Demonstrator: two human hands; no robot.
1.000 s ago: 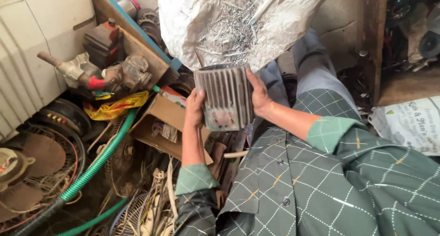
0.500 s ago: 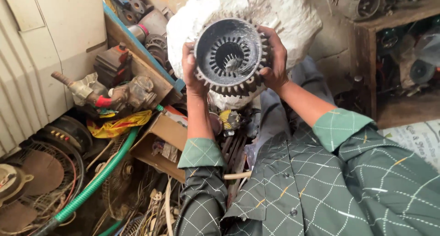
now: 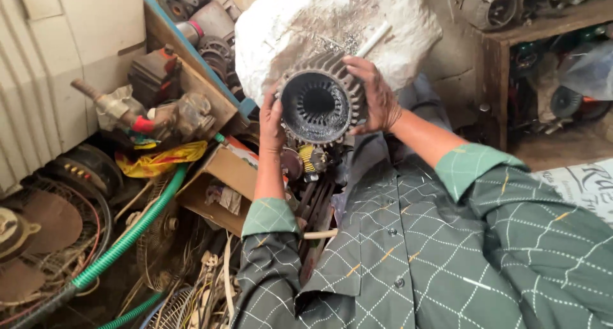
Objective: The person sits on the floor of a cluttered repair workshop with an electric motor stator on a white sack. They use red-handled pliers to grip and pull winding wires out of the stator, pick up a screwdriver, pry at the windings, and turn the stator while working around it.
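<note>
Head view, held thing: a finned grey motor housing (image 3: 321, 102), round and hollow, is up in front of the person's chest with its open end turned toward the camera; dark slotted rings line its inside.
Head view, left hand: the left hand (image 3: 271, 120) presses flat against the housing's left side, fingers up along the rim, grasping it.
Head view, right hand: the right hand (image 3: 375, 94) wraps over the housing's top right, fingers spread across the fins, grasping it too.
Head view, behind the housing: a big white lumpy sack (image 3: 332, 22) sits just behind it, with a white tube (image 3: 373, 40) poking out beside the right fingers.
Head view, below the housing: small motor parts (image 3: 306, 160), one yellow, lie just under it on dark metal bars (image 3: 316, 207).
Head view, left side: an open cardboard box (image 3: 220, 185) lies near the left forearm; a green ribbed hose (image 3: 131, 230) runs diagonally past it; a yellow cloth (image 3: 156, 160) lies under a pipe fitting with a red valve (image 3: 128, 115).
Head view, far left: fan guards and wire (image 3: 51, 239) pile on the floor.
Head view, right side: a wooden shelf (image 3: 511, 54) holds dark machine parts.
Head view, clothing: green checked sleeves (image 3: 472, 169) cover both arms to the cuffs.
</note>
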